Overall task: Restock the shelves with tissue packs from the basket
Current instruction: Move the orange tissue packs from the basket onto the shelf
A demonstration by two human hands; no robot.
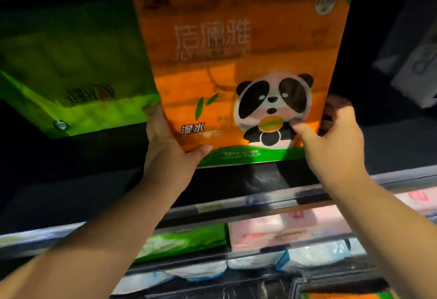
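The left hand and right hand gripped the orange panda-printed plastic tissue pack at seven and five o'clock, fingers curled round. That likely kept it upright for shelving.

The orange pack fills the middle of the upper shelf opening, w/ the left hand and right hand gripping its lower corners. On its left the green pack sits just beside it, no gap shows. On the right a dark gap btw. it and the white packs looks free, though light is poor there. Under it the shelf board is bare up to the front rail. Below the rail, pink packs and a flat green pack lie close together.
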